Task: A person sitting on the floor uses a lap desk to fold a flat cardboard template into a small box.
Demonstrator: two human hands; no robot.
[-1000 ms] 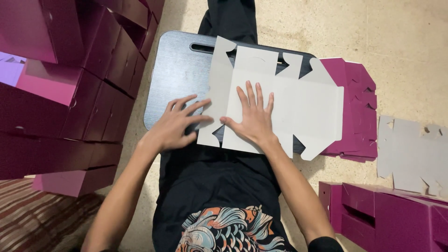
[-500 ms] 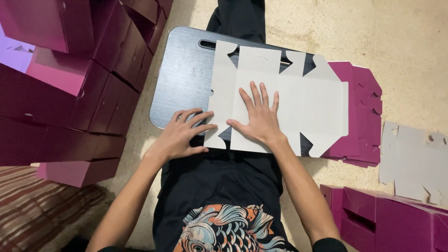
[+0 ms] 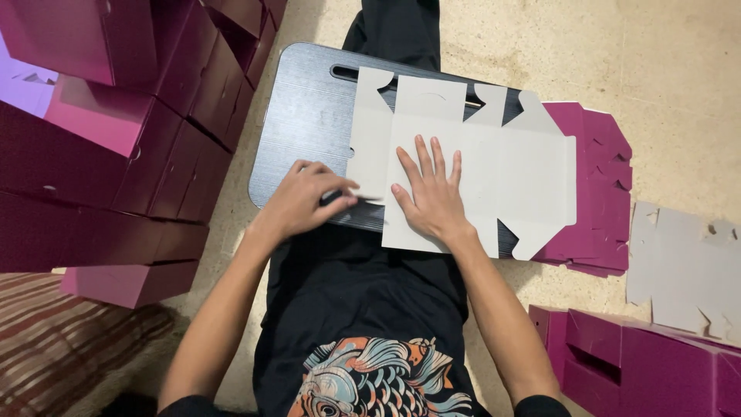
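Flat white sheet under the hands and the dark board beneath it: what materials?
Box blank: looks like thin paperboard, matte grey-white, with die-cut notches, tabs and fold lines. Lap board: probably laminated wood or plastic, dark grey with fine streaked grain, rounded corners and a handle slot; cannot tell which.

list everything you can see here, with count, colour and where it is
flat box blank: one, grey-white, on the lap desk
lap desk: one, black, across the person's legs
stack of flat blanks: one, magenta, right of the desk
assembled boxes: many, magenta, stacked at left
loose blank: one, grey, on the floor at right
boxes: magenta, lower right
striped cloth: red-brown, lower left
left hand: folds the blank's left flap
right hand: flat on the blank
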